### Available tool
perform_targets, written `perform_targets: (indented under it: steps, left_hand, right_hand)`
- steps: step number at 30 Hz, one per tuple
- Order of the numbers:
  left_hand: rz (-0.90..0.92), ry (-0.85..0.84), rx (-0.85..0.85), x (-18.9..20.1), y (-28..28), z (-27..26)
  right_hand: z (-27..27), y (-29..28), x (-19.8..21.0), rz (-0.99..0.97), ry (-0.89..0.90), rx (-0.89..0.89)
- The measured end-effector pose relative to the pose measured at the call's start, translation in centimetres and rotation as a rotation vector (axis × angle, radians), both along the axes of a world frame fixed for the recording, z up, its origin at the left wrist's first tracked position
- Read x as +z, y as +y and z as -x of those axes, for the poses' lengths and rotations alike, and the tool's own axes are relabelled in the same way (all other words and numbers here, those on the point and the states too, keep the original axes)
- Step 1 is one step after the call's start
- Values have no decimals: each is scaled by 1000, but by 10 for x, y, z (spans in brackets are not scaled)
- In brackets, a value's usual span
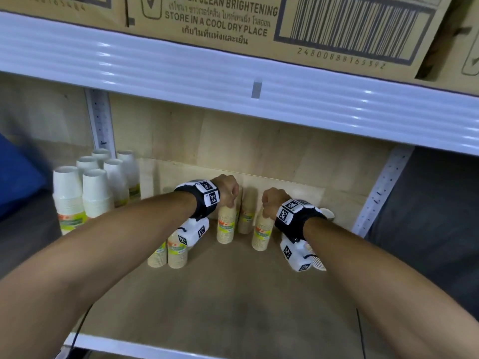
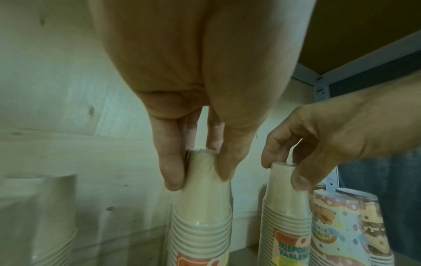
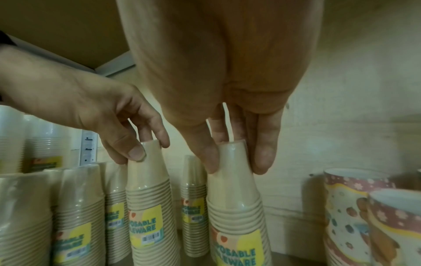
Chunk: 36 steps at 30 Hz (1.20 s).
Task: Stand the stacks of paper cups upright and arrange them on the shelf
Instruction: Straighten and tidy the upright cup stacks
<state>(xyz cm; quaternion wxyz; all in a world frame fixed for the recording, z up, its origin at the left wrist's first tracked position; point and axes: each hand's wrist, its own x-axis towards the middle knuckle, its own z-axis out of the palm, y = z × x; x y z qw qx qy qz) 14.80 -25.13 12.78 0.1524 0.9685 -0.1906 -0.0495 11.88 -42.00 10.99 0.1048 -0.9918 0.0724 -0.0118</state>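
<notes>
Two tan cup stacks stand upright, rims down, mid-shelf. My left hand (image 1: 229, 195) pinches the top of the left stack (image 1: 226, 225), fingers and thumb curled round its top cup (image 2: 202, 172). My right hand (image 1: 269, 203) grips the top of the right stack (image 1: 262, 233) the same way (image 3: 234, 158). More tan stacks stand behind (image 1: 246, 216) and at the front left (image 1: 168, 251). White stacks (image 1: 85, 193) stand upright at the far left.
Patterned cup stacks (image 3: 360, 216) stand at the right, close to my right wrist. The wooden shelf board (image 1: 233, 294) stretches toward me. A white metal shelf beam (image 1: 233, 81) with cardboard boxes (image 1: 233, 19) hangs overhead. Shelf uprights (image 1: 381, 193) flank the bay.
</notes>
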Motion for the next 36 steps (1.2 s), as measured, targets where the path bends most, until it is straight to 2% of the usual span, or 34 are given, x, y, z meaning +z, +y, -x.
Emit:
perform_targets:
  steps: [6,19,24,28,36]
  left_hand:
    - [-12,7,-30,-7,-10,-20]
    - [-25,32,-24,-23,-15,-47]
    - [-16,29,-31,-23,-16,-51]
    - [-8,31,-41,-24,-16,-53]
    - [11,31,-48,-25,-17,-52]
  right_hand:
    - [-24,-21,-8,51,36,5]
    - [-76,-30,-27,19,12,-18]
    - [-116,-54,-51,-22,64,-11]
    - [-97,-42,-36,-20,50,37]
    - [-90,-42,-31,-91,-36,5]
